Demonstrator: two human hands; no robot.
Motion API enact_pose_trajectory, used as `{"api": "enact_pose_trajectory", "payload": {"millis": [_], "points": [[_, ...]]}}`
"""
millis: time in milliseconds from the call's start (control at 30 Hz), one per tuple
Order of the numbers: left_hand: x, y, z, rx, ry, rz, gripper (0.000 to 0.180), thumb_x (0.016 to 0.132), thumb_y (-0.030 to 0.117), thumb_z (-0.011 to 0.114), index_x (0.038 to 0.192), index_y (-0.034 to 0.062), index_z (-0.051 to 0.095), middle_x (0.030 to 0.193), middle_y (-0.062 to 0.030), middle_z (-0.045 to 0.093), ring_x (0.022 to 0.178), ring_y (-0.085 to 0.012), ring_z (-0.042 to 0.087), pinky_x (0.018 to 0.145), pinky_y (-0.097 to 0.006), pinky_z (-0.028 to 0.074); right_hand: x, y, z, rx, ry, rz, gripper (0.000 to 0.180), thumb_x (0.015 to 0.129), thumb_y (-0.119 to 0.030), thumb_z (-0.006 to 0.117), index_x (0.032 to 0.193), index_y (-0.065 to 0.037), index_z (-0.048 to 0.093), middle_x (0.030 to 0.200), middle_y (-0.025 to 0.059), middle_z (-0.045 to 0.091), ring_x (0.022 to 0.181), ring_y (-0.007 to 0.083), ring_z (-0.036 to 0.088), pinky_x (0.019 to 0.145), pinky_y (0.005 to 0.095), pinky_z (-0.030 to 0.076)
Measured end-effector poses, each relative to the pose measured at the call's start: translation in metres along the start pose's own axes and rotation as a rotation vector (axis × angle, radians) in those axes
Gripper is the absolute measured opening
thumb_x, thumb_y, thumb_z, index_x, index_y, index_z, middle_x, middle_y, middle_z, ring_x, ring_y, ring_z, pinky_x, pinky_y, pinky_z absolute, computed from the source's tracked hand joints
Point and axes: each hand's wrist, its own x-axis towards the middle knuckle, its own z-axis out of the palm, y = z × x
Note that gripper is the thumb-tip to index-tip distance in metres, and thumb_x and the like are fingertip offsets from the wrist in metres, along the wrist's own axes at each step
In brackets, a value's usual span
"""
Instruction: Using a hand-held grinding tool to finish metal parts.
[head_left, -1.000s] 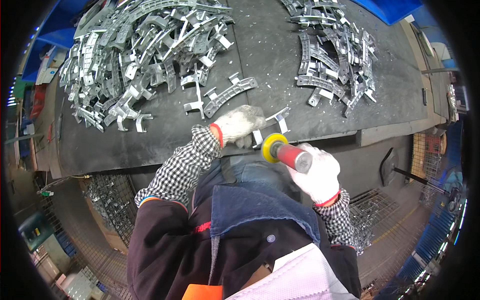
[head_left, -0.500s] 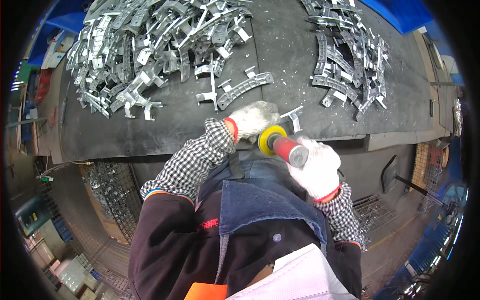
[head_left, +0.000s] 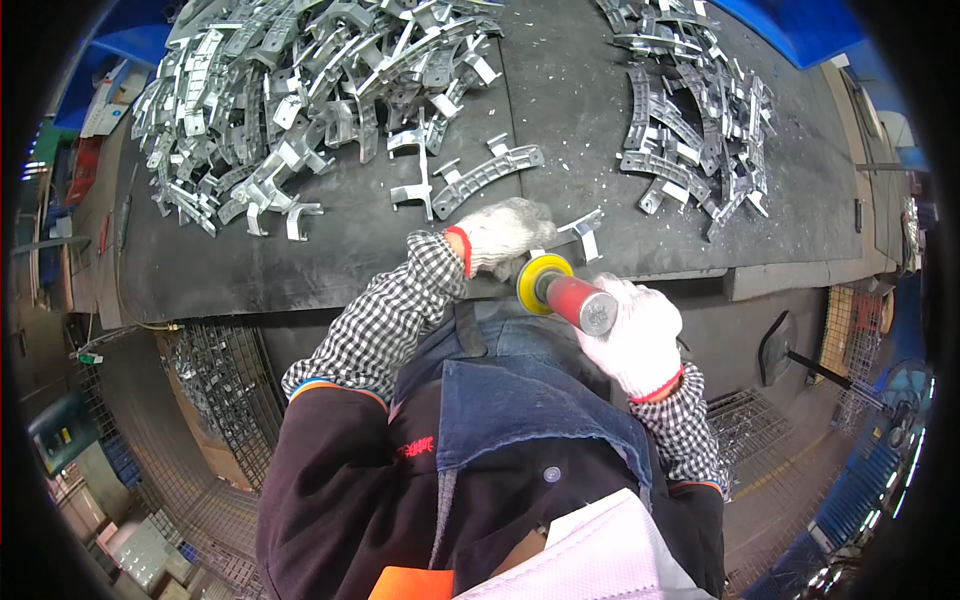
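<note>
My right hand (head_left: 640,335), in a white glove with a red cuff, is closed round a red handheld disc sander (head_left: 584,302). Its yellow pad (head_left: 540,280) faces my left hand, close to the bench's front edge. Also gloved, my left hand (head_left: 505,232) is closed on a silver metal bracket (head_left: 583,237), whose forked end sticks out to the right of the fingers. The rest of that bracket is hidden by the glove and the pad. Just beyond my left hand lie a curved bracket (head_left: 488,180) and another bracket (head_left: 423,170) on the dark bench.
A big heap of metal brackets (head_left: 270,110) covers the bench's far left; a smaller pile (head_left: 690,130) lies at the far right. The dark bench top (head_left: 570,100) carries scattered shavings. Wire baskets with metal parts (head_left: 215,375) stand below left, and another wire basket (head_left: 745,425) below right.
The sander's pad and my hands have shifted only slightly. A small bright part of the bracket now shows between my left hand and the pad. Both hands keep their grip.
</note>
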Motion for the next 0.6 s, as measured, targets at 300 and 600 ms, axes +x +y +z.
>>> {"api": "enact_pose_trajectory", "payload": {"millis": [300, 600], "points": [[0.003, -0.005, 0.000, -0.285, -0.027, 0.008, 0.031, 0.102, 0.031, 0.055, 0.106, -0.0003, 0.059, 0.071, -0.0105, 0.065, 0.045, -0.0153, 0.060, 0.037, -0.026, 0.045, -0.027, 0.017, 0.002, -0.044, -0.124, 0.064, 0.034, 0.073, -0.034, 0.083, 0.095, -0.013, 0.069, 0.080, 0.0097, 0.070, 0.073, 0.0315, 0.070, 0.068, 0.0418, 0.057], [-0.010, 0.019, 0.000, 0.038, 0.017, -0.078, 0.027, 0.103, 0.030, 0.055, 0.105, 0.0036, 0.062, 0.078, -0.0065, 0.063, 0.059, -0.0160, 0.065, 0.047, -0.029, 0.051, -0.007, 0.012, -0.003, 0.020, -0.131, 0.055, 0.036, 0.072, -0.034, 0.084, 0.100, -0.013, 0.073, 0.083, 0.0111, 0.072, 0.076, 0.0326, 0.071, 0.070, 0.0428, 0.058]]}}
